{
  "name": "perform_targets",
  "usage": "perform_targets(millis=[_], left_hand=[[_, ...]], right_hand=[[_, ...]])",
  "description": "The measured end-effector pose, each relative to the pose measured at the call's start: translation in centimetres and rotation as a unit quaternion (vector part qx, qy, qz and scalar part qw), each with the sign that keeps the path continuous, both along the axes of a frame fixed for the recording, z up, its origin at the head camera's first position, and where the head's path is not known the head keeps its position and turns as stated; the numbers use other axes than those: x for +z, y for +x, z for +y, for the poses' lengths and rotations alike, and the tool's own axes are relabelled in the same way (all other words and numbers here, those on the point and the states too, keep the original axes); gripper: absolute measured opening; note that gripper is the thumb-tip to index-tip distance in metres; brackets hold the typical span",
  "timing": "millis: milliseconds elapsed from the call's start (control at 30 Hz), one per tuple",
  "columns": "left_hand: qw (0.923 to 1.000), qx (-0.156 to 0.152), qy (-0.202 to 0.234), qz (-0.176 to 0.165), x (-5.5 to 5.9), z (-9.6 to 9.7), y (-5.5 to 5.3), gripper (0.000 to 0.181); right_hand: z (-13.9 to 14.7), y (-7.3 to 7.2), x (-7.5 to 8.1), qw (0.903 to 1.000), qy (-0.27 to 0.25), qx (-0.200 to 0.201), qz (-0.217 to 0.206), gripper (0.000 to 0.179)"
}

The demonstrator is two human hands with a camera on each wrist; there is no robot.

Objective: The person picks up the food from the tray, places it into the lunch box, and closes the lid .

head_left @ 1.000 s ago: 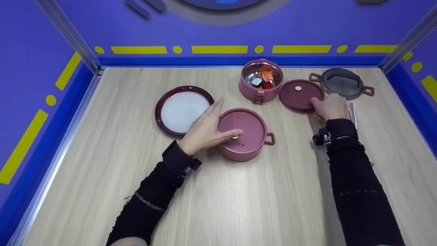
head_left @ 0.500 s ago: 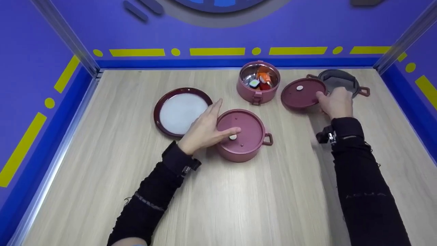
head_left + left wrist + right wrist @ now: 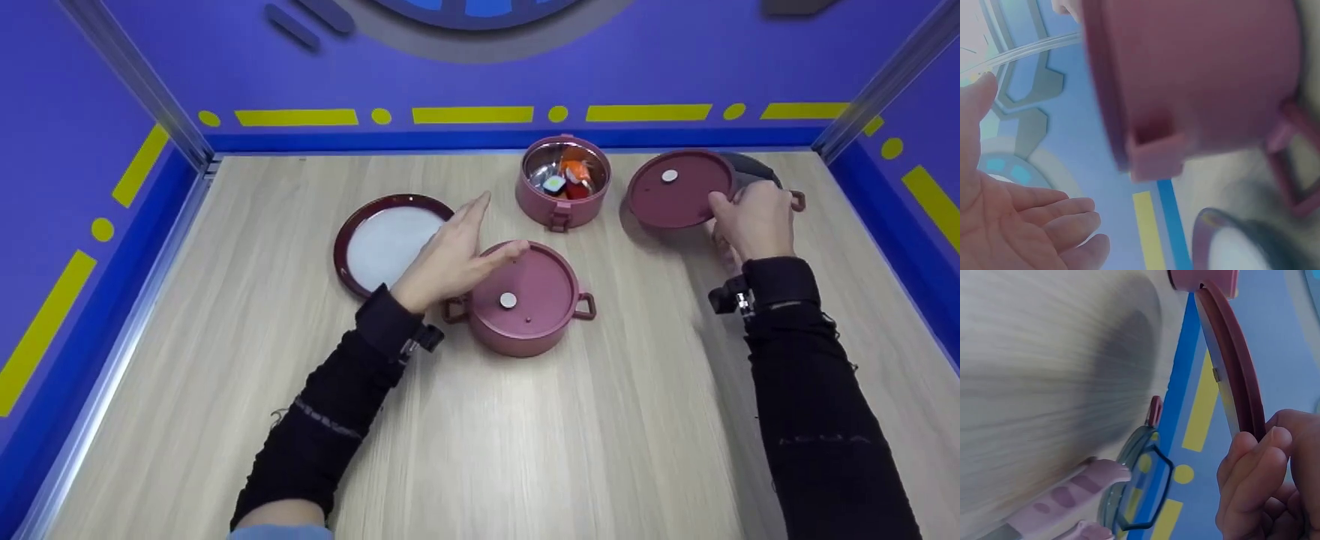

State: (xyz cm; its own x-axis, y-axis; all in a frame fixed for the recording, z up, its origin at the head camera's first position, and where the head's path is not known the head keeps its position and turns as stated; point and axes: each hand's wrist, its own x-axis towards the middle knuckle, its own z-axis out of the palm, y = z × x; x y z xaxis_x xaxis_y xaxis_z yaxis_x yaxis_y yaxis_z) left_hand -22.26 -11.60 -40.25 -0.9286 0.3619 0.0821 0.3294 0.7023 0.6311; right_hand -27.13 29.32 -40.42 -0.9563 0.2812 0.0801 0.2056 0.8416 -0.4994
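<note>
My right hand [image 3: 757, 221] pinches the near right rim of a dark red round lid [image 3: 671, 202] with a small white button. In the right wrist view the lid [image 3: 1235, 365] is tilted and raised off the table, its shadow on the wood beneath. Fingers straight and thumb apart, my left hand [image 3: 450, 255] hovers at the upper left of a pink two-handled pot [image 3: 540, 296], whose own lid is on. The left wrist view shows that palm [image 3: 1010, 225] holding nothing, apart from the pot's side [image 3: 1213, 84].
Behind the pot stands an uncovered pink container [image 3: 562, 210] with toy sushi inside. A white plate [image 3: 386, 244] with a dark red rim lies left. A grey glass-lidded pan [image 3: 1129, 478] and pink-handled utensils [image 3: 1067, 495] lie right. Blue walls [image 3: 465, 82] border the table.
My right hand has lifted the dark red lid off the table and moved it slightly right and back, over part of the pan. The left hand has risen off the pot's lid, uncovering its button.
</note>
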Motion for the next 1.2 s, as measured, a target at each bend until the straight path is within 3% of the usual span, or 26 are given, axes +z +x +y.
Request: perform_targets(millis=[333, 667, 900, 1200], left_hand=[[0.9992, 0.009, -0.038, 0.006, 3.4, 0.7, -3.9, 0.106], [0.9972, -0.001, -0.075, -0.001, 5.5, 2.9, -7.5, 0.107], [0.9947, -0.025, -0.100, -0.004, 5.5, 4.7, -9.2, 0.107], [0.9925, -0.023, -0.118, -0.024, 3.7, 5.1, -11.1, 0.105]], right_hand=[[-1.5, -0.5, 2.1, 0.9989, -0.020, 0.031, 0.029, 0.054], [-4.1, -2.0, 3.7, 0.9897, -0.120, 0.076, 0.019, 0.043], [-6.6, -3.5, 4.2, 0.9853, -0.146, 0.089, -0.007, 0.037], [-9.7, -5.1, 3.4, 0.9801, -0.145, 0.133, -0.029, 0.035]])
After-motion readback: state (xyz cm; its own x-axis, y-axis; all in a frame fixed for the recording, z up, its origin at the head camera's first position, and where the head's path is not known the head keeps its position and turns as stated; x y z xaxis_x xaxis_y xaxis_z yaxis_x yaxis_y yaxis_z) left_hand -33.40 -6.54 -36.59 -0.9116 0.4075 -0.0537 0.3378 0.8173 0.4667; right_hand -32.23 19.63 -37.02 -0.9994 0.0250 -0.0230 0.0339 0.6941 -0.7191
